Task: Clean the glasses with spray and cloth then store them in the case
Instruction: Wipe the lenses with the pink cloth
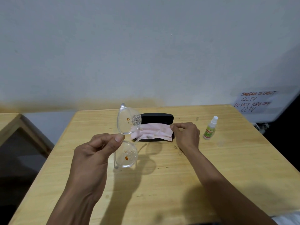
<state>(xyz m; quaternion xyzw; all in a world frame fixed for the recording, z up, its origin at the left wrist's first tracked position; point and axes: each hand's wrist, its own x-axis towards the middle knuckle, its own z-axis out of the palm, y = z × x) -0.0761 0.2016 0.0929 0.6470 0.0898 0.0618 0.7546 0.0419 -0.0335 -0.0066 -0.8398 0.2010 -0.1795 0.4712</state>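
Holding wet glasses [127, 135] in left hand [95, 153], right hand [186, 133] pinching cloth [154, 131] off case [155, 116]; wiping and storing left.

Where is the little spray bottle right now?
In the head view, the small white-capped spray bottle with a green label stands upright on the wooden table, at the right, just beyond the right hand.

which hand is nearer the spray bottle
The right hand. It pinches the pink cloth on the case, just left of the spray bottle. The left hand holds the glasses farther left.
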